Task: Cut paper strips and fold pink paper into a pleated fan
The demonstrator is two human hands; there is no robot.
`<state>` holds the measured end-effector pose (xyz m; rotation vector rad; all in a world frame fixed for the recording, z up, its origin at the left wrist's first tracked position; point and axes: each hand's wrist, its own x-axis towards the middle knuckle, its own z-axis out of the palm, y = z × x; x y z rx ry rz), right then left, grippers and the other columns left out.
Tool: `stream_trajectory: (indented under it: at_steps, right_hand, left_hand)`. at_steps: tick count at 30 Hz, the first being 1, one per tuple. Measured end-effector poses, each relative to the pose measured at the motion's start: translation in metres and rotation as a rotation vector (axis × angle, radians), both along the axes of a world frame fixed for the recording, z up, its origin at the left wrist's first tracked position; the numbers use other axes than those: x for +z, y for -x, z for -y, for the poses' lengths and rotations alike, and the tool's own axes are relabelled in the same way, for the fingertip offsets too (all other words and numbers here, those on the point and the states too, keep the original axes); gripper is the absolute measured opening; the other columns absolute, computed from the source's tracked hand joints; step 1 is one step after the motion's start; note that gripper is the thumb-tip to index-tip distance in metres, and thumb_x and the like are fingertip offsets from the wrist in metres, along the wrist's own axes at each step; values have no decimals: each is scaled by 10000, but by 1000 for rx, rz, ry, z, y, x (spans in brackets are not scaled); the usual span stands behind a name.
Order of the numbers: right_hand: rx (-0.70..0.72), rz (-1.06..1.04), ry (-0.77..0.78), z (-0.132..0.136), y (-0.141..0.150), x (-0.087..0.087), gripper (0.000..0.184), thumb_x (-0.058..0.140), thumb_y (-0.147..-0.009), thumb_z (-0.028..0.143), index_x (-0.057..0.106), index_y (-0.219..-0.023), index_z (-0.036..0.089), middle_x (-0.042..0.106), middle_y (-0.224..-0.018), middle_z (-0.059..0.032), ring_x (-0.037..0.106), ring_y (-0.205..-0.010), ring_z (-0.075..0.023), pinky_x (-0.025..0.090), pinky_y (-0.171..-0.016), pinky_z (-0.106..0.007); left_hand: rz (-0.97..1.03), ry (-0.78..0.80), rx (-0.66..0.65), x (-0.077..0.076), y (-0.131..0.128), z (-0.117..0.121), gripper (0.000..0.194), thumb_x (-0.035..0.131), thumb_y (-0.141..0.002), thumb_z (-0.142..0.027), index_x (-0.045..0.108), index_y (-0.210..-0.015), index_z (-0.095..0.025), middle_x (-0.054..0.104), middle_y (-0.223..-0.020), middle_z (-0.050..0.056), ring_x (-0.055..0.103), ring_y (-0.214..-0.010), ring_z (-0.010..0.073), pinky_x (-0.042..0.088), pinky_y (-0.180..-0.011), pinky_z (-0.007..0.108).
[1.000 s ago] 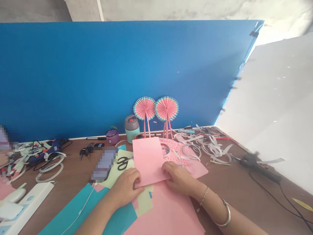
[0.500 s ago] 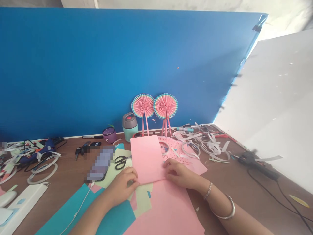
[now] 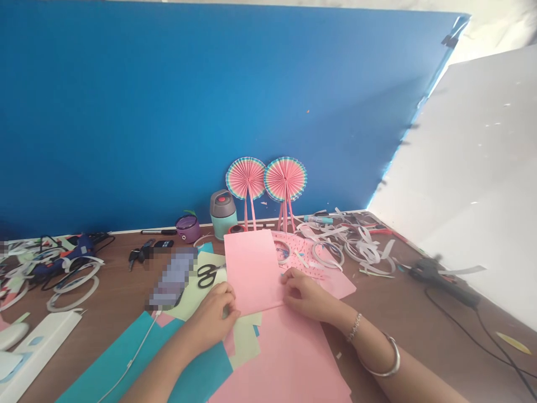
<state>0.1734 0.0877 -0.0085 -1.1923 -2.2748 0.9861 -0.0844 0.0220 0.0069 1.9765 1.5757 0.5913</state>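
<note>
A pink sheet of paper (image 3: 254,271) is between my hands, its lower edge toward me. At its lower left corner, my left hand (image 3: 216,313) is closed, thumb and fingers pinching the edge. My right hand (image 3: 304,294), a chain and a bangle on its wrist, grips the lower right edge with bent fingers. Under and in front of it lie larger pink paper (image 3: 289,358), pale green pieces (image 3: 247,344) and teal paper (image 3: 201,372). Black-handled scissors (image 3: 206,276) rest left of the sheet; their blade tips are hidden behind it.
Two pleated paper fans (image 3: 286,179) lean against the blue panel (image 3: 168,112), beside a teal flask (image 3: 224,218) and a purple pot (image 3: 188,229). A phone (image 3: 174,280) is cabled at left, near a power strip (image 3: 39,350). White paper strips (image 3: 364,246) and a glue gun (image 3: 440,282) lie right.
The camera view has shifted slightly. Both hands stay on the pink sheet in almost the same place.
</note>
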Motion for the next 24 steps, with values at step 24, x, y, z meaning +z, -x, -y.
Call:
stream_trajectory:
  at_steps: [24]
  right_hand:
    - [32,38,-5,-3,-2,-3,181,481,-745,146,382,-600,190,525,-1067,-44,559,-873,-165,443,-774,-325]
  left_hand:
    - [-65,18,-55,3,-1,2,206,390,-829,-203,331,-632,-221,473,-852,16,503,-844,176,455,-761,310]
